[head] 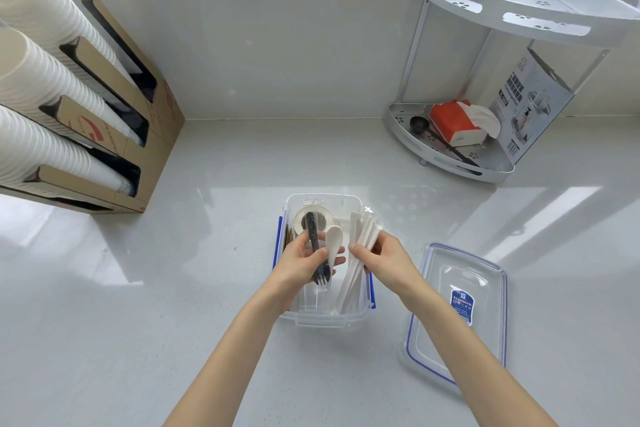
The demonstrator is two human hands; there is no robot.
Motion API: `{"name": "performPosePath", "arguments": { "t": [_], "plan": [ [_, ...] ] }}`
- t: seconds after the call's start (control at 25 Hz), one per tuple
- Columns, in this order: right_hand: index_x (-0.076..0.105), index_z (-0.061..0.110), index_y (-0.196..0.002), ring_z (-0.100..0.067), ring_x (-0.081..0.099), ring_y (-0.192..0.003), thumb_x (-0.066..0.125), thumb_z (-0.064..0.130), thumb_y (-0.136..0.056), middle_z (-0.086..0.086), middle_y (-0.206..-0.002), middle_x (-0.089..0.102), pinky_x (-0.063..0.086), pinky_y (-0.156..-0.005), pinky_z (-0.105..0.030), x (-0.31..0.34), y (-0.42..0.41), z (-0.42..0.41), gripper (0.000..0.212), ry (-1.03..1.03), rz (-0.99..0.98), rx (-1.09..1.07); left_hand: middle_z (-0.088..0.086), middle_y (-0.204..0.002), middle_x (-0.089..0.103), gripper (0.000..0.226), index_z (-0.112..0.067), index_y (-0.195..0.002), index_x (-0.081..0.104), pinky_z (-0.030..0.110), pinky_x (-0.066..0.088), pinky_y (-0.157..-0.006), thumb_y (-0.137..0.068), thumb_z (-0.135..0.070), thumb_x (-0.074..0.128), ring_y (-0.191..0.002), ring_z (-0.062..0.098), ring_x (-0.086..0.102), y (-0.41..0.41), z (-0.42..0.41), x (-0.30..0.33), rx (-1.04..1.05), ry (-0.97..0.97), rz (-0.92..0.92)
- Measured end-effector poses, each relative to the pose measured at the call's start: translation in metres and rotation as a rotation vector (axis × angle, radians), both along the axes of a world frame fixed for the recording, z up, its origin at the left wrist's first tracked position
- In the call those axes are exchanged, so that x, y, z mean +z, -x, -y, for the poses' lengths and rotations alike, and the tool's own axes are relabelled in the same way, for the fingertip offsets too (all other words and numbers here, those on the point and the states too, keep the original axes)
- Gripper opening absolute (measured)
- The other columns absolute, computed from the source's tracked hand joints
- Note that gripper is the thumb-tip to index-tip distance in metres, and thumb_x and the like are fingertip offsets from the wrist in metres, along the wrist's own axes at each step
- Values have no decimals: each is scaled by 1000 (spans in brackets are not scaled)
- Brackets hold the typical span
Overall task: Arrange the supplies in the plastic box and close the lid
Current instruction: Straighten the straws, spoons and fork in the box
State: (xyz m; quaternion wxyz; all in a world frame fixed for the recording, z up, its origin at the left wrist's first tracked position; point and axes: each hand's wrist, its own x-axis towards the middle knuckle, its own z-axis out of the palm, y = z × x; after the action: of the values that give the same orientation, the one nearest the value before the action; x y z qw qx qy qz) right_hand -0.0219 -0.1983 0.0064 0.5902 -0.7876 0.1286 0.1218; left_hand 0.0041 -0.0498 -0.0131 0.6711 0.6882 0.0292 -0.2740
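Observation:
A clear plastic box point(320, 317) with blue side clips stands open on the counter in front of me. Over it, my left hand point(304, 260) grips a black plastic fork point(314, 236) and a white spoon point(334, 241), fork tines pointing toward me. My right hand point(384, 258) holds a bundle of white wrapped straws point(362, 236) whose lower ends rest inside the box. A roll of tape point(301, 215) lies at the far end of the box. The clear lid point(460, 308), blue-rimmed with a blue label, lies flat to the right of the box.
A cardboard dispenser point(114, 107) with stacks of white paper cups stands at the left. A white corner rack point(485, 80) at the back right holds a red tissue pack point(453, 121), a black scoop and a printed box. The counter meets a wall ledge behind.

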Motion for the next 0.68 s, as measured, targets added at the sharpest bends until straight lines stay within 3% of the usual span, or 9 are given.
{"name": "performPosePath", "arguments": {
  "t": [0.2,0.4,0.52,0.68],
  "plan": [
    [56,13,-111,-8,54,-66,56,23,-88,3,-78,59,44,-59,-17,-2,-5,0,25,78,9,34,1,-105,68,27,-25,-106,53,24,54,-79,-89,-5,48,-88,4,68,3,1,0,-34,-89,34],
    [55,10,-115,-11,55,-67,55,21,-88,-2,-84,61,48,-63,-21,-6,-7,-3,29,123,7,27,3,-107,65,33,-28,-98,54,19,52,-71,-87,2,47,-91,8,67,4,1,3,-7,-54,17],
    [57,8,-112,-11,53,-64,53,22,-89,-7,-85,60,46,-62,-22,-4,-7,-4,27,160,-5,46,1,-108,65,30,-31,-102,54,25,50,-77,-88,-5,48,-97,9,64,5,2,3,-47,-63,1],
    [57,1,-99,-20,50,-66,49,22,-89,-9,-79,53,45,-61,-29,-2,-15,-4,25,281,-35,66,3,-111,65,29,-18,-118,53,22,48,-75,-90,-15,50,-91,8,63,6,-1,3,15,-67,19]
  ]
}}
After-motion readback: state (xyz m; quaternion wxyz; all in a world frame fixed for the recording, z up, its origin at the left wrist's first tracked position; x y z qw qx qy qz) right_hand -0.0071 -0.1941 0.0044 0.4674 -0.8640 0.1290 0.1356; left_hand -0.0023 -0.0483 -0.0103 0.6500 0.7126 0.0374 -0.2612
